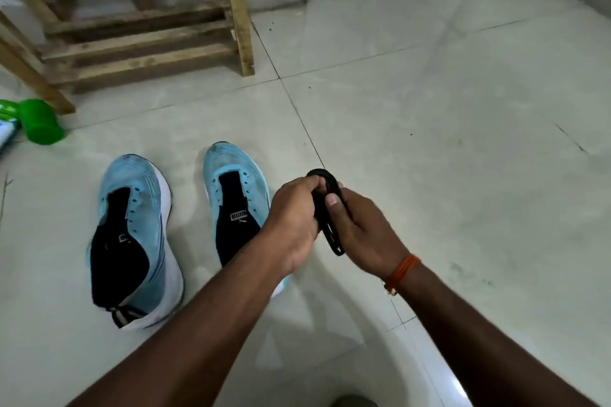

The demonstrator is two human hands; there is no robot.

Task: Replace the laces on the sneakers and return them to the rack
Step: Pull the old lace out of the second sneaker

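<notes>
Two light blue sneakers with black tongues stand side by side on the tiled floor, toes pointing away, with no laces in their eyelets: the left sneaker [132,235] and the right sneaker [234,198]. A bundle of black laces [325,205] hangs looped above the floor just right of the right sneaker. My left hand [292,221] grips the bundle from the left, fingers curled over its top. My right hand [360,228] holds it from the right, thumb pressed across it. My left forearm covers the right sneaker's heel.
A wooden slatted shoe rack [139,40] stands at the back left against the wall. A green plastic mug [41,122] lies on its side by the rack's front leg. A white curved edge [426,357] shows at the bottom right.
</notes>
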